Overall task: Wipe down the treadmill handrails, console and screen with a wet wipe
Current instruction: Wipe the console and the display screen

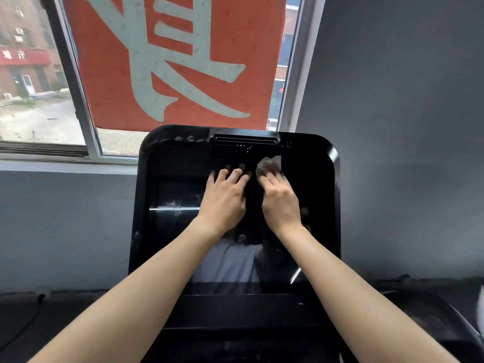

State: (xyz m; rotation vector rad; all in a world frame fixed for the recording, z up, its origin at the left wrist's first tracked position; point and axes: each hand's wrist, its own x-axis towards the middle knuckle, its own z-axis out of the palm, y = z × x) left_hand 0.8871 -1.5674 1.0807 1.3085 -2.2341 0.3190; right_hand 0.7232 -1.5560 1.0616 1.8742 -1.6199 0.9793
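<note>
We are mid-screen (183, 184): our right hand (279, 195) presses the wipe (269, 161) under loose fingers. Our left hand (225, 197) lies flat beside it, holding nothing. Smears nearer us suggest the screen is unfinished, and the handrails likely remain.

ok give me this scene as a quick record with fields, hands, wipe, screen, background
left hand: flat on the screen, holds nothing
right hand: presses the wet wipe against the screen
wet wipe: white, under the right hand, just below the vent
screen: black, glossy, streaked
vent: slotted, top centre of the console
background: window with red banner, grey wall
</note>
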